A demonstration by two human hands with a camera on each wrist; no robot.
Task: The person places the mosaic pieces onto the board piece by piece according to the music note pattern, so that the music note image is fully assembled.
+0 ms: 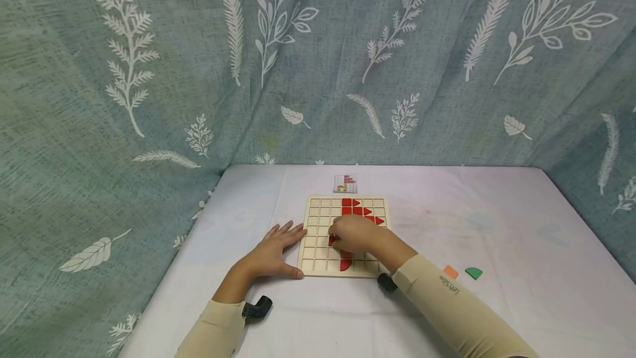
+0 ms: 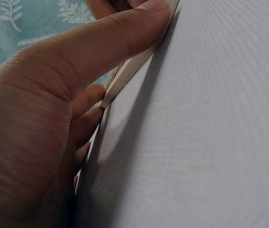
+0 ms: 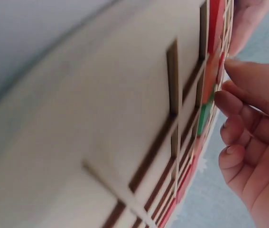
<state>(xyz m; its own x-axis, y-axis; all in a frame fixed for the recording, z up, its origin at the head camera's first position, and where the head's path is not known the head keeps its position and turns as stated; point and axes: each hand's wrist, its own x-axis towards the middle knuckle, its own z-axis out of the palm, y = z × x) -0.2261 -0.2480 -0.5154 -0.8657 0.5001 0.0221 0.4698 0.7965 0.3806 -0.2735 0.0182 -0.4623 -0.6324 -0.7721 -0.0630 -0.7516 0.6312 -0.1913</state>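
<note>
A square wooden grid board [image 1: 313, 256] lies on the table, with several red tiles [image 1: 346, 202] set in its cells. My left hand [image 1: 272, 253] rests at the board's left side, fingers spread and straight along the edge, thumb at the near left corner. Over the middle of the board, my right hand [image 1: 355, 232] has its fingers curled, thumb and fingertips around a small red tile [image 1: 332, 241] down at the cells. Beside these fingers, the right wrist view shows a green piece [image 3: 204, 118] and an orange piece [image 3: 210, 78] in the grid. My right hand covers several cells in the head view.
Behind the board lies a small pattern card [image 1: 345, 183] with a coloured figure on a grid. Right of the board, an orange piece [image 1: 451, 271] and a green quarter-round piece [image 1: 474, 273] lie loose on the white tablecloth [image 1: 447, 209]. A leaf-patterned curtain [image 1: 318, 70] hangs behind.
</note>
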